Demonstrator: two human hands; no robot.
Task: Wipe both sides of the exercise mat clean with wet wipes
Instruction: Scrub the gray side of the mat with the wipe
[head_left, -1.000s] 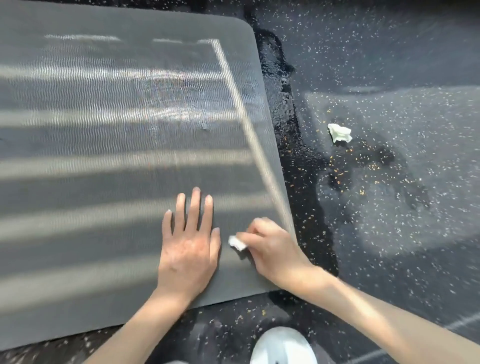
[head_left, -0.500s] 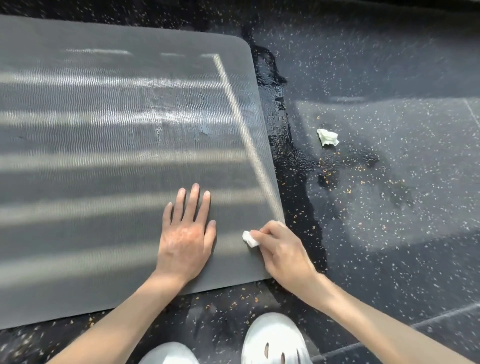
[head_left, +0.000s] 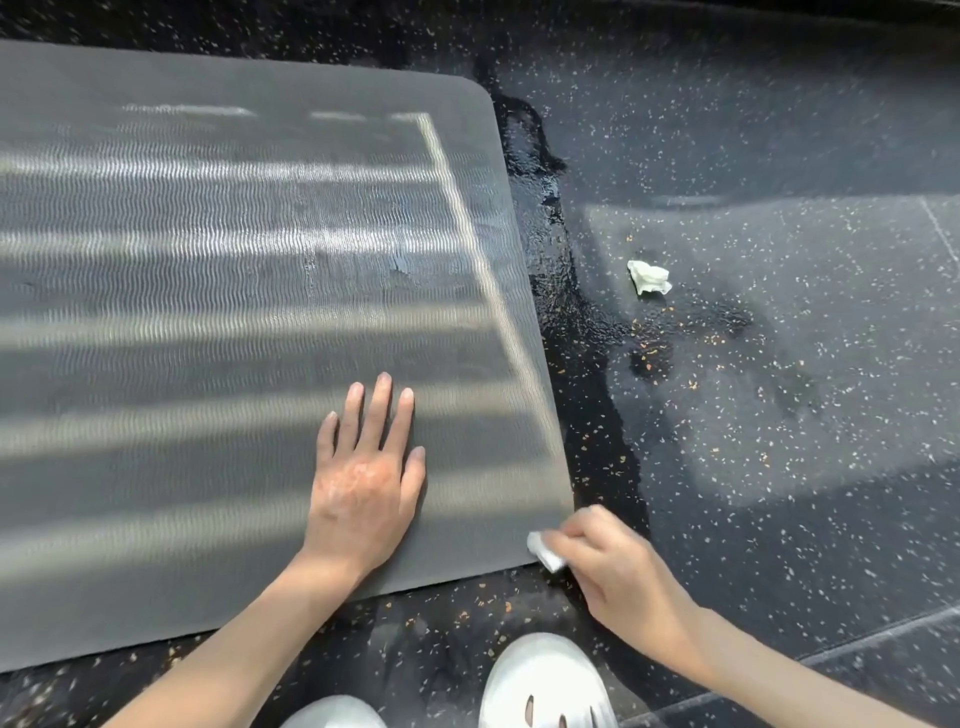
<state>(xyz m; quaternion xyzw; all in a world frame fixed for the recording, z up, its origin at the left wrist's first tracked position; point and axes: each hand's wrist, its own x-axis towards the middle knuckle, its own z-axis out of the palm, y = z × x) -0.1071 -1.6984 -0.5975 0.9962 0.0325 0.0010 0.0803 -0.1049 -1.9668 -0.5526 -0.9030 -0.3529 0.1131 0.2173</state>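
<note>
- Pressing palm-down on the mat (head_left: 234, 286), the left hand (head_left: 363, 483) has all 4 fingers straight and close together, with the thumb lying alongside. It holds nothing, it's just flat on the surface.
- That hand sits near the mat's near right corner, a little in from both edges, with the forearm crossing the near edge.
- The right hand (head_left: 618, 566) is curled round a small white wipe (head_left: 543, 552), clamped between the thumb and fingertips. It's motion-blurred, so I can't tell how many fingers are actually on it.
- The wipe pokes out to the left of those fingers and touches the mat right at the near right corner, on the edge. The rest of the hand hangs over the floor (head_left: 779, 415).
- The mat is grey with a wavy ribbed texture and rounded corners. It lies flat on the floor and fills the left and middle of the view, with sunlight stripes across it and a small scuffed spot toward the right side.
- The floor is dark and speckled. A shiny wet patch (head_left: 587, 322) runs along the mat's right edge, with orange bits scattered in it.
- A 2nd wipe (head_left: 648, 278), crumpled up, lies on the floor well off to the right of the mat, touching nothing else.
- 2 white shoes (head_left: 540, 680) show at the bottom, just below the mat's near edge, between the forearms.
</note>
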